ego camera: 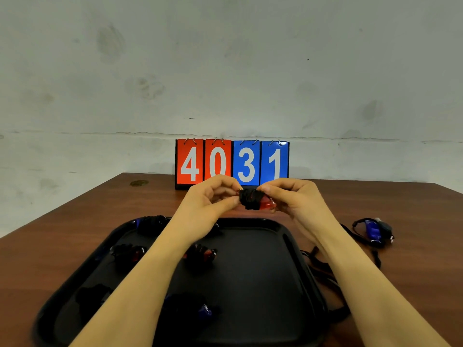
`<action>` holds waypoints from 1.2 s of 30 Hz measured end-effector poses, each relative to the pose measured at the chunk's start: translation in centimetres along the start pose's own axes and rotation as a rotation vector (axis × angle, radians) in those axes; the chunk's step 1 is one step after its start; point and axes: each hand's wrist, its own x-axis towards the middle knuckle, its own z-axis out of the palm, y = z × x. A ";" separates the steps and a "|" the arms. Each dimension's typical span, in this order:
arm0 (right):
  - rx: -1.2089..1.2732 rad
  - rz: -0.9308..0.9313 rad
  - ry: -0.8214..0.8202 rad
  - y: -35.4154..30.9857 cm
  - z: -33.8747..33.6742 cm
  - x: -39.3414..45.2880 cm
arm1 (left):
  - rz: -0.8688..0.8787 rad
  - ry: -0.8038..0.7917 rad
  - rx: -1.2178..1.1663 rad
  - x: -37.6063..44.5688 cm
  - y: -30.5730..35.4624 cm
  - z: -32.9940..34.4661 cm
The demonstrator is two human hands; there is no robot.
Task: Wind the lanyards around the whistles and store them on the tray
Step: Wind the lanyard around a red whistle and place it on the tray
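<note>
A red whistle (267, 204) with a black lanyard wound tightly round its body is held above the far edge of the black tray (250, 284). My left hand (213, 199) pinches its left end between thumb and fingers. My right hand (293, 196) pinches its right end, fingers curled over the top. Several wound whistles lie on the tray: red ones (129, 251) (201, 254), blue ones (150, 221) (198, 309). Right of the tray, a blue whistle (373, 230) lies on the table with its lanyard loose.
A flip scoreboard (231, 162) reading 4031 stands at the back of the brown wooden table (400, 209), against a grey wall. Loose black lanyard cords (323, 269) trail along the tray's right side under my right forearm.
</note>
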 end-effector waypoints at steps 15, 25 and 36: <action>0.279 -0.086 -0.032 0.3 1.6 -0.5 | -0.073 0.238 -0.282 0.3 -0.4 0.2; 0.166 -0.077 0.050 0.4 1.8 -0.5 | -0.040 0.152 -0.111 0.1 0.1 0.3; -0.001 -0.090 -0.002 0.2 1.8 -0.7 | 0.023 -0.003 0.130 -0.2 0.1 0.8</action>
